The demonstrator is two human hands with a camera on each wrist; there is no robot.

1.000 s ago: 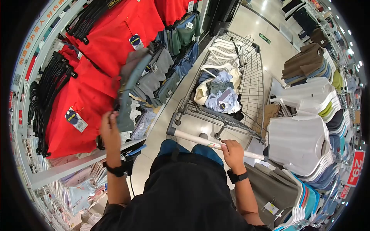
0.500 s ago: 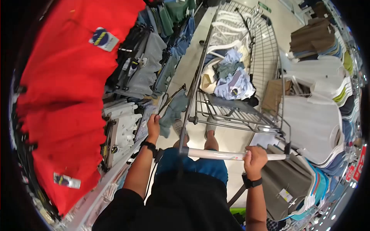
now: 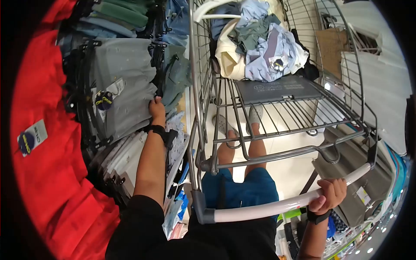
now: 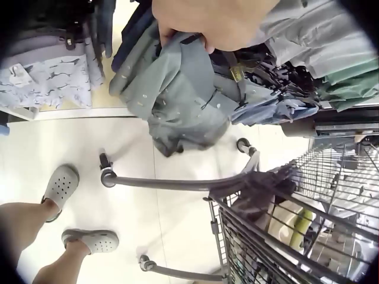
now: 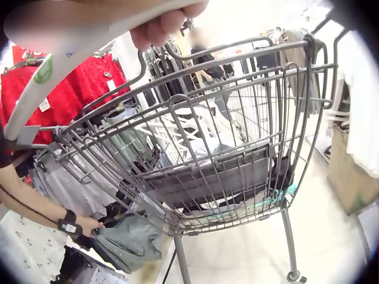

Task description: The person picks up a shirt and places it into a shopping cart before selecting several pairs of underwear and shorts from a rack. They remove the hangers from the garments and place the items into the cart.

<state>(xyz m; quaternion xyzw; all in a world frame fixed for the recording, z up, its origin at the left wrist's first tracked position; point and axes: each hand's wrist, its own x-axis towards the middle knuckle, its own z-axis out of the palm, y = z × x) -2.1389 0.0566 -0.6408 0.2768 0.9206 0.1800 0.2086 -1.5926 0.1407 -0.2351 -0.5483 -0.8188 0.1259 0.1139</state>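
In the head view my left hand (image 3: 157, 110) is at the rack on the left. It grips the top of grey-green printed shorts (image 4: 183, 94), whose cloth hangs down in folds in the left wrist view. The right wrist view also has these shorts (image 5: 130, 239) low beside the cart, dangling from the left hand. My right hand (image 3: 333, 196) is wrapped round the pale handle (image 3: 264, 210) of a metal shopping cart (image 3: 286, 164). Inside the cart lie a light-blue printed garment (image 3: 271, 56), a cream one (image 3: 229, 56) and white hangers (image 3: 212, 13).
Red garments (image 3: 47, 143) with tags hang along the left, beside grey ones (image 3: 125, 78) on black clip hangers. White tops (image 3: 372, 95) and a grey-brown garment (image 3: 351, 173) hang on the right. A cardboard box (image 3: 331, 52) stands beyond the cart. My clogs (image 4: 92, 239) are on the pale floor near the cart wheels.
The left hand has drawn the grey-green shorts from the red rack, lowered them beside the cart, then brought them forward to the grey garments. The right hand stays on the handle; the cart appears closer.
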